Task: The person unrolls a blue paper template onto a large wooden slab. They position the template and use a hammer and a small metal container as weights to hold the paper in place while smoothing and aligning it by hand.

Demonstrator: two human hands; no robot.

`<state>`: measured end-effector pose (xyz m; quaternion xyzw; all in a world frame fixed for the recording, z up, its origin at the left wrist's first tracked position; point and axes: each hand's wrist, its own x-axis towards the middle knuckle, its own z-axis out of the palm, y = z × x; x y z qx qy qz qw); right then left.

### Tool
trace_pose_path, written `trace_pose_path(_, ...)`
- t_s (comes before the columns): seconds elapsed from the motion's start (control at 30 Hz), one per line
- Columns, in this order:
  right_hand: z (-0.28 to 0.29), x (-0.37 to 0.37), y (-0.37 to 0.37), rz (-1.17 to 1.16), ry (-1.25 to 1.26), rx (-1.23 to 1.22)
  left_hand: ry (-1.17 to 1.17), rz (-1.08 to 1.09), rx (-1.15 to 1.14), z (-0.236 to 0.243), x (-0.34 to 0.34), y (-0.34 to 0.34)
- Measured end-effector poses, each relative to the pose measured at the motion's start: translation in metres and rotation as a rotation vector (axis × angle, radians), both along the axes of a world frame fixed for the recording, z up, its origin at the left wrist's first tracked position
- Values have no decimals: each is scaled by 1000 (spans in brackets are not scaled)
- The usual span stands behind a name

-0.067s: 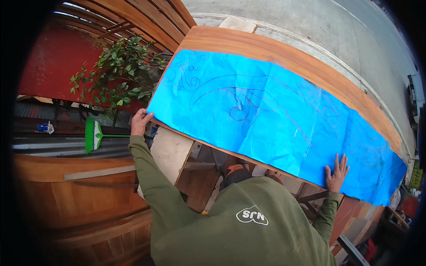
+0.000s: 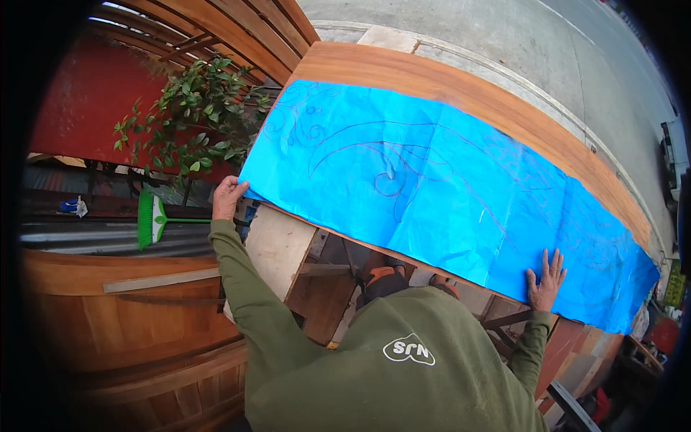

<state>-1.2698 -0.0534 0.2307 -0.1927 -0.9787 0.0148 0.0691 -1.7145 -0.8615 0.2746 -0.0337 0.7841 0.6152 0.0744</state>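
Note:
A long blue sheet (image 2: 353, 180) with curling scroll patterns drawn in dark lines lies over a wooden board (image 2: 403, 68). Creases cross the sheet, and its near edge runs close along the board's near edge. My left hand (image 2: 229, 198) is closed at the sheet's left near corner, thumb on top and the other fingers partly hidden, pinching the corner. Toward the right end, my right hand (image 2: 547, 281) lies flat on the sheet close to its near edge, fingers stretched out and holding nothing.
Left of the board stand a leafy plant (image 2: 198, 119) and a green broom (image 2: 150, 219). Wooden panels (image 2: 144, 309) lean at the lower left, with slatted wood (image 2: 223, 29) behind. Pale planks (image 2: 277, 241) lie under the board. A paved road (image 2: 504, 36) runs beyond.
Beside my left hand, the sheet's near edge now covers slightly more of the board's edge. My right hand has stayed in place.

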Motion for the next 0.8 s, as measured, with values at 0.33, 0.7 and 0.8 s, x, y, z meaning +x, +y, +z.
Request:
trace_pose_path(0.33, -3, -12, 10, -10, -140, 41, 137, 255, -474, -70, -41, -24)
trace_pose_path(0.7, -3, -11, 10, -14, -158, 53, 168, 487, -896, -39, -9, 35)
trace_pose_path(0.8, 0, -10, 8, -32, -170, 38, 256, 475, -1157, -34, -1, 54)
